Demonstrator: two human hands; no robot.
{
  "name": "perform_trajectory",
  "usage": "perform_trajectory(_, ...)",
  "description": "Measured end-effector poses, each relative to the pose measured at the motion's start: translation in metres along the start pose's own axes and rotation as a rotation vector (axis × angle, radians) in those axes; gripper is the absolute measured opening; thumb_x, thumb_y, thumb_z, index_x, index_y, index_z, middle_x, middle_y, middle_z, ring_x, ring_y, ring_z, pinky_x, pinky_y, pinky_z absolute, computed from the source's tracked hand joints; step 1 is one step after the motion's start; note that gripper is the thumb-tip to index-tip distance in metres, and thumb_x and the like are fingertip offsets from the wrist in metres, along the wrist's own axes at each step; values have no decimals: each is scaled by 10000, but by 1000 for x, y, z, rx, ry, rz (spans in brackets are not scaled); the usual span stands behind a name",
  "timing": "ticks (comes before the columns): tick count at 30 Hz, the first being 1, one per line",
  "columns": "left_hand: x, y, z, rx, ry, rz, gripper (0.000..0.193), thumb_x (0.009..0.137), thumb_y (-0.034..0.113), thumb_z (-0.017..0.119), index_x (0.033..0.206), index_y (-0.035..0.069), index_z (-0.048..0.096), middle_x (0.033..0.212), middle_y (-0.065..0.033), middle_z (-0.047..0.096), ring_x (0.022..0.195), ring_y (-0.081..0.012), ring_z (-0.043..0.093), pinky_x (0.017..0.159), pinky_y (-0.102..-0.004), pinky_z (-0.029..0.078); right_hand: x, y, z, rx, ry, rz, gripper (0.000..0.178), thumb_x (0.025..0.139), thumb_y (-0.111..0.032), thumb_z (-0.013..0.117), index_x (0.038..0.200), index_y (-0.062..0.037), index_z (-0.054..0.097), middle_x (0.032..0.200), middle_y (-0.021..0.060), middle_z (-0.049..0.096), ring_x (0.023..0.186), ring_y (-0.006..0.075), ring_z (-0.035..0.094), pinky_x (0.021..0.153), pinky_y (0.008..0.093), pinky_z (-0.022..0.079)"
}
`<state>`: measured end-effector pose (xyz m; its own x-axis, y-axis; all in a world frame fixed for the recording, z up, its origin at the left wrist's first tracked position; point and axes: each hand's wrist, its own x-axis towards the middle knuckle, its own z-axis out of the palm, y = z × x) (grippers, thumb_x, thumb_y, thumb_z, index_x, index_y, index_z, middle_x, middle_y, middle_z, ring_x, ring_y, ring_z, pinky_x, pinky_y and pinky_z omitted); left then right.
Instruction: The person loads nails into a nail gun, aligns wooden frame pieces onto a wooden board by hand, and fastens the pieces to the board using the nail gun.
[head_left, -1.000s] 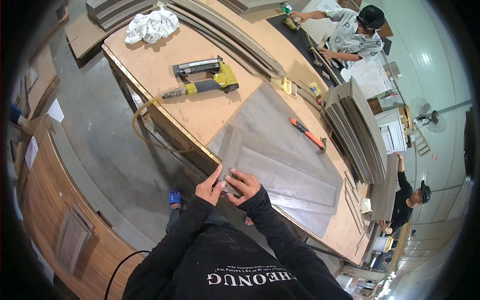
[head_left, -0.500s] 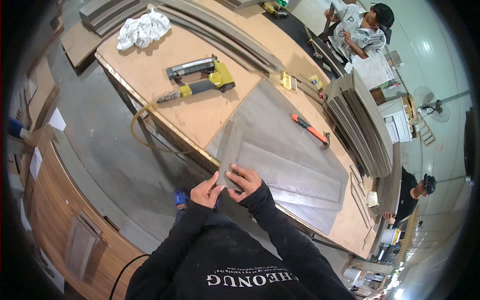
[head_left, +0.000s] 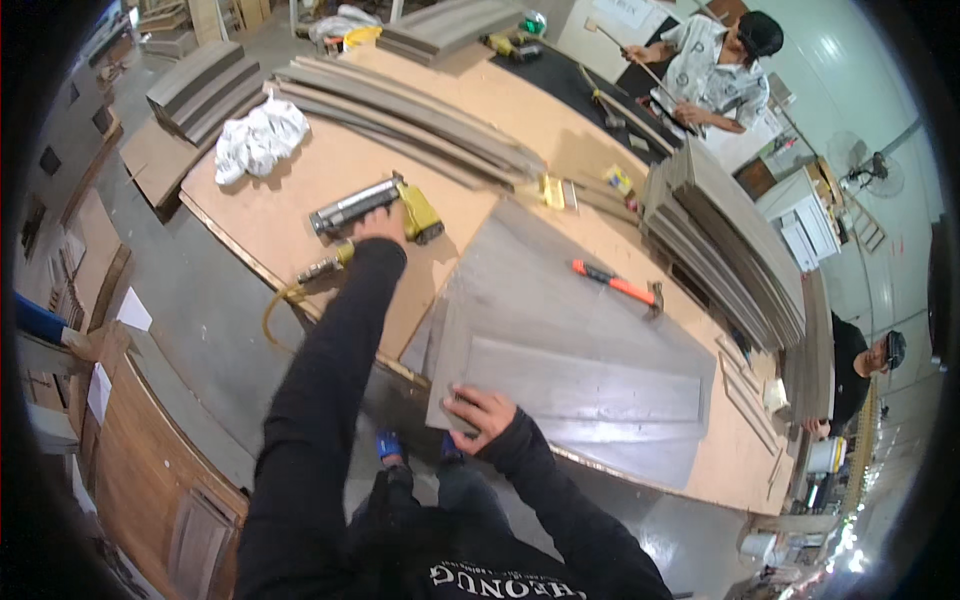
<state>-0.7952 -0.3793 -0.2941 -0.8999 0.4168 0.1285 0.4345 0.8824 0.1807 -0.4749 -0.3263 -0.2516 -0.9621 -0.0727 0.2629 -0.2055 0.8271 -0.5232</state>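
Observation:
My left hand has its fingers round the handle of a yellow and black pneumatic nail gun, which lies on the bench with a yellow air hose joined to it. At the near corner of a grey framed door panel, my right hand is closed on the frame, fingers on top and thumb at the edge. The panel rests on a grey sheet on the workbench. Beyond the panel lies an orange-handled hammer.
Long grey boards and crumpled white plastic occupy the bench's far left. At the right stands a stack of grey panels, with thin strips nearer. One person works across the bench; another stands at the right.
My left hand has left the panel's corner and reached forward to the nail gun. My right hand stays at the panel's corner. The view has shifted a little.

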Motion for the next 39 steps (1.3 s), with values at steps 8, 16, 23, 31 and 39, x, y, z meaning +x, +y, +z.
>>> perform_trajectory(8,-108,-87,-137,-968,-535,323,557,634,175,686,1079,-13,408,876,-138,603,777,-195,607,688,-291,475,0,14,5,-58,-32,14,444,605,-189,674,1025,-93,569,1115,127,520,877,285,566,719,351,466)
perform_trajectory(16,-237,-158,-40,-1213,-607,76,518,564,236,774,936,5,497,875,-84,610,799,-166,592,766,-280,449,5,0,37,-121,-66,62,450,576,-194,695,1001,-91,589,1105,124,534,876,274,572,735,347,459)
perform_trajectory(23,-232,-149,-14,-1264,-791,183,437,571,267,750,892,22,581,829,-101,625,777,-205,605,728,-303,466,4,6,57,-197,-56,65,459,541,-189,693,983,-111,600,1112,94,539,816,236,563,722,329,445)
perform_trajectory(31,-232,-154,14,-1347,-775,210,357,573,201,733,858,22,613,789,-97,639,710,-177,619,696,-269,486,7,12,61,-237,-39,51,446,540,-222,686,968,-124,613,1111,81,547,791,221,551,722,320,435)
perform_trajectory(39,-228,-149,11,-1346,-760,268,338,587,183,713,863,16,615,778,-104,639,699,-187,622,692,-271,490,0,15,66,-209,-27,63,457,526,-215,685,970,-130,617,1101,87,551,789,225,548,718,318,434)
